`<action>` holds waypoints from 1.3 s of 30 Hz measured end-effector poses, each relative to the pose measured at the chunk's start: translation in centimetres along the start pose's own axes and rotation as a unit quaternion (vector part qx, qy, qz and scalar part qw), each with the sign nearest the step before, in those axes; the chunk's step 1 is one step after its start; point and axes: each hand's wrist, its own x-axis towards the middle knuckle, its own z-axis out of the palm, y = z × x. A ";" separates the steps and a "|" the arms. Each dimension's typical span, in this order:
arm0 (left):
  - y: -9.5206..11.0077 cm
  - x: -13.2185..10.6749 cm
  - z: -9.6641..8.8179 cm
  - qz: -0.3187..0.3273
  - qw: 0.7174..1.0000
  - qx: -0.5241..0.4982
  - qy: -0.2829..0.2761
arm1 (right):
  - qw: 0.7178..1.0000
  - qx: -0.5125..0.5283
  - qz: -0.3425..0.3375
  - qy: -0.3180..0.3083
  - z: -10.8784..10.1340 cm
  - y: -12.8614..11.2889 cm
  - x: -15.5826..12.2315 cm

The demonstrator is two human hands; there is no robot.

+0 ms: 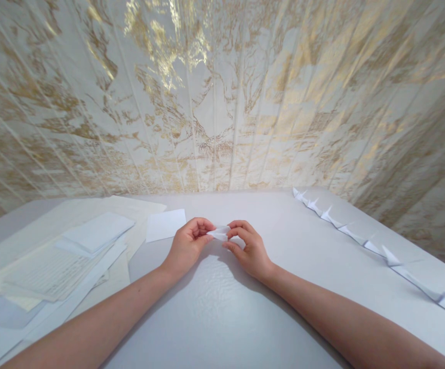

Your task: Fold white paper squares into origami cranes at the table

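Note:
A small folded piece of white paper (pixel 219 233) is held up between my two hands, just above the table near its middle. My left hand (pixel 191 238) pinches the paper's left end between thumb and fingers. On the right end, the curled fingers of my right hand (pixel 247 246) grip it, with the thumb lower down. The paper's folds look pointed and layered, though my fingertips cover both its ends. Beyond my left hand, a flat white sheet of paper (pixel 164 224) lies on the table.
The white table (pixel 207 318) meets a wall with gold-patterned covering (pixel 215 102). Loose papers (pixel 61 261), some with writing, are piled on the left. Along the right edge stands a row of several folded white paper cranes (pixel 349 233).

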 end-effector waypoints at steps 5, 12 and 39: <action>-0.2 0.0 -0.3 0.033 0.998 0.052 0.004 | 1.000 -0.005 -0.009 -0.001 -0.1 -0.1 -0.1; 0.0 0.0 -0.1 0.043 0.998 0.042 0.019 | 0.999 0.034 -0.023 -0.026 -0.1 -0.3 0.0; 0.3 -1.0 0.5 0.138 0.985 0.098 0.039 | 0.993 0.068 -0.054 -0.086 0.1 -0.7 -0.1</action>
